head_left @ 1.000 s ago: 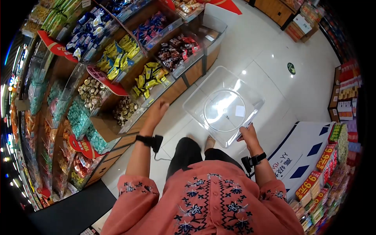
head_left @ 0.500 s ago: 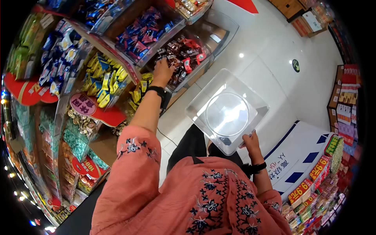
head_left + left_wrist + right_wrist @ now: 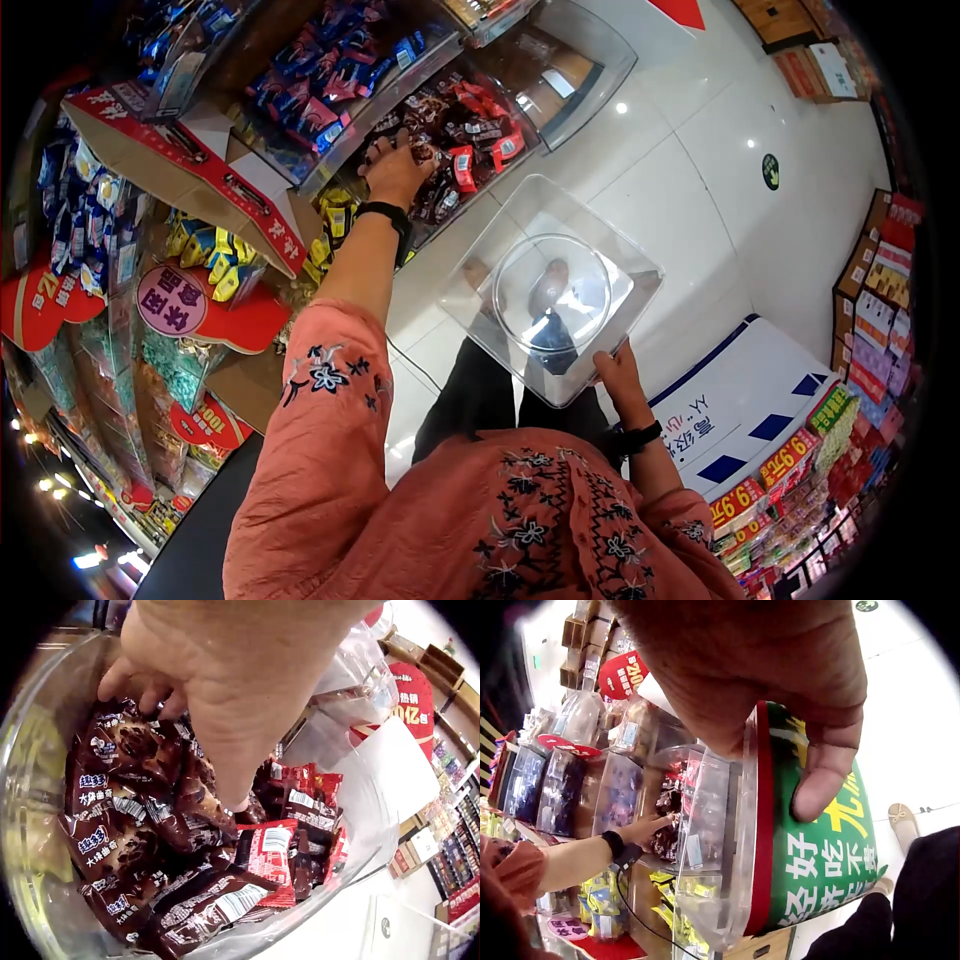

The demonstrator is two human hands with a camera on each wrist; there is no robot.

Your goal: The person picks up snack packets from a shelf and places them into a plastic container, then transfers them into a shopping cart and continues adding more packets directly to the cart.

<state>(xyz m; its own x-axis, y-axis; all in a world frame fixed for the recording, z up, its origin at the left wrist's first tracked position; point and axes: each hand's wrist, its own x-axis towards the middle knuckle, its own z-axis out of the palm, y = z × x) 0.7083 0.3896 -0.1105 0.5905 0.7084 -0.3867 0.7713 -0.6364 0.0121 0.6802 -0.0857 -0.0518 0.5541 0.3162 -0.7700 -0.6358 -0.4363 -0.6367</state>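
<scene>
My left hand [image 3: 393, 172] reaches into a clear-walled bin [image 3: 375, 817] of dark brown cookie packets [image 3: 135, 832], some with red ends. In the left wrist view its fingers spread over the packets and its thumb presses down among them; the fingertips are partly hidden. My right hand [image 3: 620, 375] grips the near right edge of a clear, square plastic container [image 3: 590, 250] with a round ring in its base. In the right wrist view, the thumb lies over a green label [image 3: 817, 855] with white and yellow characters on the container's side. No packets show inside it.
Bins of blue-and-pink packets [image 3: 310, 85] and yellow packets [image 3: 215, 250] adjoin the brown ones. A red-edged cardboard sign [image 3: 215, 160] juts out at left. White tiled floor [image 3: 690, 200] lies ahead; a white display [image 3: 740, 410] stands at right.
My left hand has moved from beside the shelf forward into the brown cookie packets and stays there. My right hand keeps holding the container, which has shifted slightly left in view.
</scene>
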